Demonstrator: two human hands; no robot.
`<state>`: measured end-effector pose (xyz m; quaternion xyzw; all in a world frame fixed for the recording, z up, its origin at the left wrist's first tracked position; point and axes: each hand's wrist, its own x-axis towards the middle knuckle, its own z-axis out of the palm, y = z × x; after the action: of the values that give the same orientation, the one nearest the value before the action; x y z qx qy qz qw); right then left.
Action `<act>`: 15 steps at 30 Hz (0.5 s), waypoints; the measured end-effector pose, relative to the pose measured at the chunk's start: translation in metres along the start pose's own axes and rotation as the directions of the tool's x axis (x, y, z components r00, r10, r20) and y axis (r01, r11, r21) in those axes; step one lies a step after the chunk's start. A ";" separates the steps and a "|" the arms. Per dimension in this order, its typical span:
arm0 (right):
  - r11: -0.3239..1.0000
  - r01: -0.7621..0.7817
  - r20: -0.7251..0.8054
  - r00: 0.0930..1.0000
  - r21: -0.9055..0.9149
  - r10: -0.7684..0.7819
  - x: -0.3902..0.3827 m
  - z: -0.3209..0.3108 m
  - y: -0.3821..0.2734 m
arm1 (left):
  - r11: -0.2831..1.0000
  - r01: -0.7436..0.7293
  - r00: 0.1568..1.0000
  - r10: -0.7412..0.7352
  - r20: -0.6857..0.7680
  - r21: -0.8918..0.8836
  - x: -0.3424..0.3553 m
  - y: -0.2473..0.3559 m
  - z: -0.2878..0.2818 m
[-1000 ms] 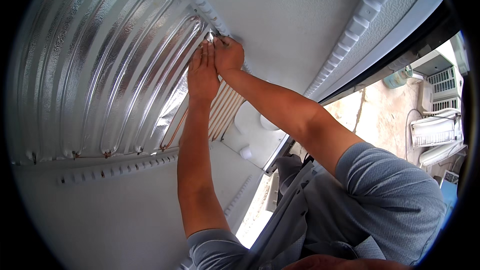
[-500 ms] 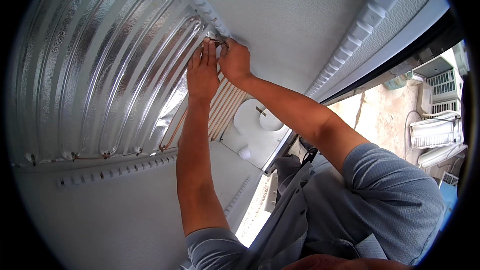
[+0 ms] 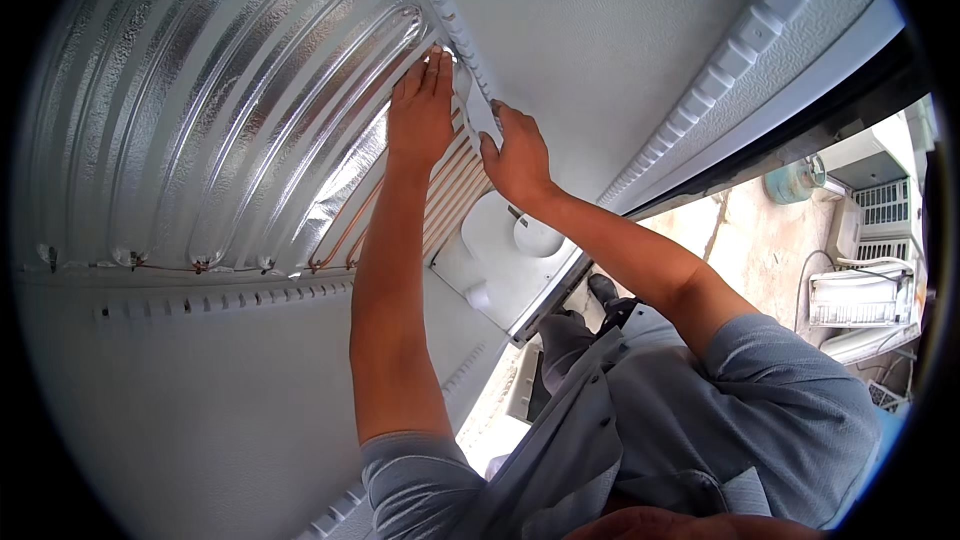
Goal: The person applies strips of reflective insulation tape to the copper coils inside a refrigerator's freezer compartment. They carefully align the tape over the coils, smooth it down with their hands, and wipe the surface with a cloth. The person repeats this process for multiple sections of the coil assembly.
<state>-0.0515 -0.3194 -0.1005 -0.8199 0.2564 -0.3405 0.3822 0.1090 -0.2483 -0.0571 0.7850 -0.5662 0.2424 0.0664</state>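
Observation:
My left hand [image 3: 423, 110] lies flat with fingers stretched, pressing at the upper right end of the silver foil tape [image 3: 345, 165] on the white cabinet's back wall. The foil runs in long strips over looped tubing. Just right of it, my right hand [image 3: 520, 155] is held beside the corner of the wall, thumb and fingers apart, with nothing visible between them. Below my hands, bare copper tubes [image 3: 455, 185] run in parallel rows, partly hidden by my left forearm. The foil under my left palm is hidden.
Notched white shelf rails [image 3: 735, 55] line the side walls. A white ledge [image 3: 475, 265] with a round part [image 3: 538, 237] sits at the cabinet's bottom. Outside on the right are a gas cylinder [image 3: 790, 180] and white appliance casings [image 3: 865, 295] on the ground.
My right hand has drawn away from my left, moving right and down, and its fingers have spread. My left hand stays at the foil's edge. The view has shifted slightly.

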 end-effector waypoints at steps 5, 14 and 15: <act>1.000 -0.003 0.225 0.974 0.006 0.001 -0.074 -0.055 0.028 | 0.995 0.061 0.996 -0.056 0.067 -0.074 -0.008 -0.003 -0.009; 0.985 -0.169 0.267 0.948 -0.045 0.175 -0.127 -0.142 0.095 | 0.980 0.183 0.983 -0.185 -0.013 -0.081 -0.070 -0.013 -0.048; 0.984 -0.178 0.263 0.948 -0.029 0.179 -0.132 -0.144 0.104 | 0.972 0.220 0.975 -0.221 -0.001 -0.084 -0.079 -0.015 -0.055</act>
<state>-0.2608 -0.3546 -0.1637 -0.8325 0.2770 -0.1913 0.4400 0.0873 -0.1540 -0.0423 0.8381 -0.4850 0.2140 0.1285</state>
